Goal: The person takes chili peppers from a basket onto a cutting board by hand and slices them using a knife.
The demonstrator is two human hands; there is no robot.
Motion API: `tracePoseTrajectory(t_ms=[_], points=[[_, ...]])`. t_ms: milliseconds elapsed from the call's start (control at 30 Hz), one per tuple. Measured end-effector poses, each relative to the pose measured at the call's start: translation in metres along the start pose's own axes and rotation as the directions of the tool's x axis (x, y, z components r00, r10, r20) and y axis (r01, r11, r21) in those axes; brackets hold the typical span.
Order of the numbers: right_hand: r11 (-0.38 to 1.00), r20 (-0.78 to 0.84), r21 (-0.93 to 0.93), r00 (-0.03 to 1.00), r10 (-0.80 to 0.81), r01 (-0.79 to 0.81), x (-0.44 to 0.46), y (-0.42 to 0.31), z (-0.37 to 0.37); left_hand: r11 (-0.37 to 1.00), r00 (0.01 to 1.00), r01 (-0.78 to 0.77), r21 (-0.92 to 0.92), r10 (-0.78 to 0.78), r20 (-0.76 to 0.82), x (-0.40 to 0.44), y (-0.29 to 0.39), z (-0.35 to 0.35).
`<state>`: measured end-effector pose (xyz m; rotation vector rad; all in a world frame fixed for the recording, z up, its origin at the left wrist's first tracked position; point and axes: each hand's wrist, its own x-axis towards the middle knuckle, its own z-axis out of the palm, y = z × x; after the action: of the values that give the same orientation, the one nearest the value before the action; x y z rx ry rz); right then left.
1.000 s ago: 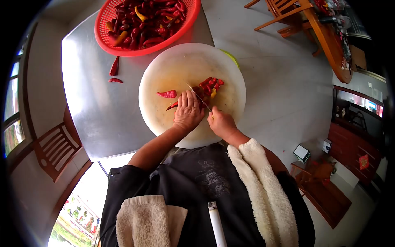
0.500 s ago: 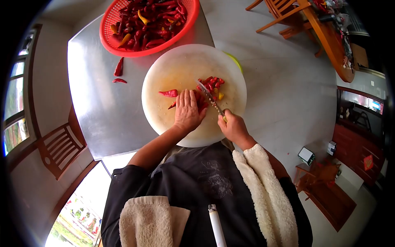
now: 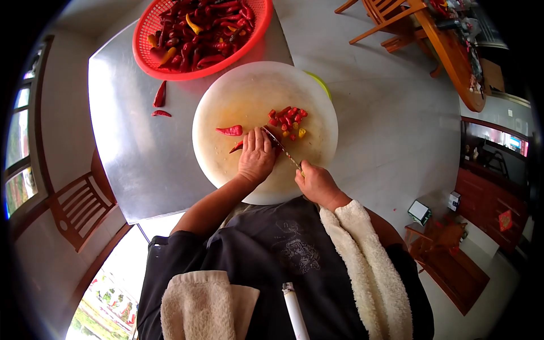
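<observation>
My left hand (image 3: 256, 158) lies over several red chili peppers (image 3: 236, 147) and presses them onto the round white cutting board (image 3: 218, 158). Its fingers are close together, and most of the peppers are hidden beneath. In my right hand (image 3: 318, 184) is the handle of a kitchen knife (image 3: 284, 150), its blade right beside the left fingertips. Cut red chili pieces (image 3: 289, 116) form a small pile beyond the blade, with a few yellow pieces (image 3: 301, 133) at its edge. A single red chili pepper (image 3: 230, 131) rests left of my left hand.
A red plastic basket (image 3: 141, 59) full of chili peppers stands at the back of the metal table (image 3: 136, 158). Two loose red chilies (image 3: 160, 95) lie below it. Something bright green (image 3: 321, 82) shows behind the board. A lit cigarette (image 3: 294, 311) juts up near my chest.
The knife has moved left, from the cut pile to beside my left fingers. The left fingers have drawn in slightly, and the cut pieces have spread a little.
</observation>
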<state>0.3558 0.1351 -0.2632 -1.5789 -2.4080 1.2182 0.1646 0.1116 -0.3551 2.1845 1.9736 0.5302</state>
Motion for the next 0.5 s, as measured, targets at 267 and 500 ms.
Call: tracePoseTrajectory(t_ms=[267, 500], points=[[1.0, -0.063, 0.007, 0.998, -0.013, 0.014, 0.038, 0.011, 0.038, 0.997, 0.999, -0.027, 0.071, 0.025, 0.034, -0.002, -0.003, 0.001], [0.97, -0.257, 0.228, 0.966, -0.024, 0.085, 0.032, 0.025, 0.04, 0.994, 0.997, 0.075, -0.078, -0.076, -0.005, -0.002, 0.002, -0.003]])
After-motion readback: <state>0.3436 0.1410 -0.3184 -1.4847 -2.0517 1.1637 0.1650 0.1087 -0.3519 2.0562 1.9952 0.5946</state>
